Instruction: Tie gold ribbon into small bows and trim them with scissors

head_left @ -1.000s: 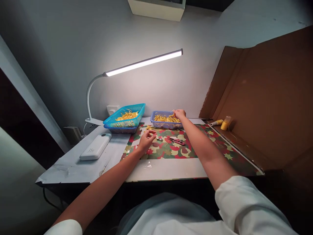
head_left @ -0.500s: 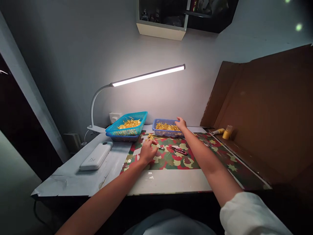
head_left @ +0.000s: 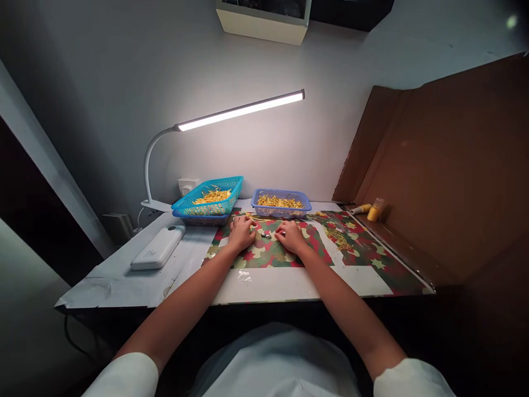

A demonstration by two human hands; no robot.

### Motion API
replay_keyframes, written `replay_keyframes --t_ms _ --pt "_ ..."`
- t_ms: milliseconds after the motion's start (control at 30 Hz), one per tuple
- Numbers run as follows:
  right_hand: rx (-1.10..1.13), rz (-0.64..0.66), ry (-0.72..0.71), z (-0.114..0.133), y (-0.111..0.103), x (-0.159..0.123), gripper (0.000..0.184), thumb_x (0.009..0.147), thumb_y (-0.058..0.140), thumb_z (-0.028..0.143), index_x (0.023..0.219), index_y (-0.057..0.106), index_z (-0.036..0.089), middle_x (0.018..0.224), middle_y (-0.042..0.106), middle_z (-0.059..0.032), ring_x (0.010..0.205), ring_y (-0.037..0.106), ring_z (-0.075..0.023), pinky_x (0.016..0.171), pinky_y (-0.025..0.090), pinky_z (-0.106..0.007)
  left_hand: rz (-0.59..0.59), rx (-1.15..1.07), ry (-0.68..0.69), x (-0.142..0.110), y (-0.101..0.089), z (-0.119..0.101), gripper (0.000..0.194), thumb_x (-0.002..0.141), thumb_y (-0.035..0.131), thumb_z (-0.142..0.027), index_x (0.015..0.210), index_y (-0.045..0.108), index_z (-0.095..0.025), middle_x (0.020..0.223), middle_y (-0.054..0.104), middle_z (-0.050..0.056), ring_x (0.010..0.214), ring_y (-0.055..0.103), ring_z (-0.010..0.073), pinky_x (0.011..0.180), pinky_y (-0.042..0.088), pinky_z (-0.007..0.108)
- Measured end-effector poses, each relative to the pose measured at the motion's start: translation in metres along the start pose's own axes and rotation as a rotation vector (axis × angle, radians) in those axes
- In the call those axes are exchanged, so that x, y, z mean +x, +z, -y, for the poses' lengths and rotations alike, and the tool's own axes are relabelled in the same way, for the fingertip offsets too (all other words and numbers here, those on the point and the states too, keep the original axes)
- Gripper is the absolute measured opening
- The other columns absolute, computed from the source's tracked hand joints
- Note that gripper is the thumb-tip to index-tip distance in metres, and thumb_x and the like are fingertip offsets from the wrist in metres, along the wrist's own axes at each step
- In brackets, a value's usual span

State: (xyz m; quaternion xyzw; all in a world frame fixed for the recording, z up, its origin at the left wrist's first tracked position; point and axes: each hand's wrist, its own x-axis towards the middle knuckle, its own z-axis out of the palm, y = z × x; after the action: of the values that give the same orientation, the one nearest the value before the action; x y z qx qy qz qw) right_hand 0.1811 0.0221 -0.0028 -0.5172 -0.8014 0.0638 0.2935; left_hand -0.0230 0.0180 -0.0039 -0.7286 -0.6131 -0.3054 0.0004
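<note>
My left hand (head_left: 243,234) rests on the camouflage-patterned mat (head_left: 264,258), its fingers bent together. Whatever lies between its fingertips is too small to make out. Facing it, my right hand (head_left: 291,236) is closed low over the mat, thumb and fingers pinched. A tiny pale bit shows near its fingertips, and I cannot tell what it is. Between the two hands lies a small shiny metal piece (head_left: 266,236), touched by neither. Behind my right hand stands a purple-blue basket (head_left: 281,212) of golden strip-like pieces (head_left: 279,202).
A turquoise basket (head_left: 206,208) with more golden pieces sits tilted on a blue one at left. A white power bank (head_left: 159,248) lies near the lamp (head_left: 242,112). Golden threads (head_left: 339,239), a yellow bottle (head_left: 375,210) and a cardboard panel (head_left: 438,165) are at right.
My right hand has left the purple-blue basket's rim and come down toward me, opposite my left hand. The red-handled snips on the mat are now out of sight. My view has tilted downward.
</note>
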Motion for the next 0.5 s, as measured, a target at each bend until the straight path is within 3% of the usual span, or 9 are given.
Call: replay_keyframes --t_ms 133,267,333,500 --pt "0.005 -0.087 0.128 -0.014 -0.016 0.0 0.016 0.084 0.056 0.023 0.081 0.071 0.02 0.101 0.068 -0.0087 0.1 0.053 -0.0245 0.084 0.038 -0.036 0.053 -0.076 0.233 -0.008 -0.006 -0.002 0.027 0.074 0.06 -0.023 0.099 0.07 -0.025 0.116 0.059 0.008 0.114 0.046 0.0308 0.099 0.033 0.046" --pt "0.078 0.013 0.12 -0.017 -0.024 -0.005 0.019 0.074 0.069 0.038 0.07 0.07 0.02 0.09 0.07 -0.006 0.089 0.059 -0.0222 0.08 0.038 -0.033 0.2 -0.157 0.445 -0.011 0.0 -0.014 0.03 0.078 0.061 -0.028 0.106 0.071 -0.031 0.121 0.061 0.006 0.117 0.046 0.0294 0.104 0.029 0.045" --pt "0.076 0.083 0.087 -0.011 -0.022 -0.009 0.021 0.072 0.07 0.041 0.068 0.071 0.02 0.083 0.071 -0.0054 0.083 0.059 -0.0215 0.078 0.038 -0.033 0.229 -0.202 0.443 -0.01 0.005 -0.017 0.028 0.081 0.058 -0.03 0.106 0.072 -0.032 0.12 0.063 0.006 0.117 0.046 0.03 0.104 0.028 0.046" --pt "0.038 0.12 0.006 0.003 -0.014 -0.012 0.008 0.074 0.068 0.028 0.071 0.074 0.023 0.084 0.072 -0.0048 0.088 0.059 -0.0222 0.078 0.036 -0.033 0.23 -0.284 0.333 -0.004 0.01 -0.009 0.024 0.083 0.054 -0.031 0.094 0.076 -0.028 0.109 0.07 0.008 0.109 0.052 0.03 0.101 0.03 0.045"
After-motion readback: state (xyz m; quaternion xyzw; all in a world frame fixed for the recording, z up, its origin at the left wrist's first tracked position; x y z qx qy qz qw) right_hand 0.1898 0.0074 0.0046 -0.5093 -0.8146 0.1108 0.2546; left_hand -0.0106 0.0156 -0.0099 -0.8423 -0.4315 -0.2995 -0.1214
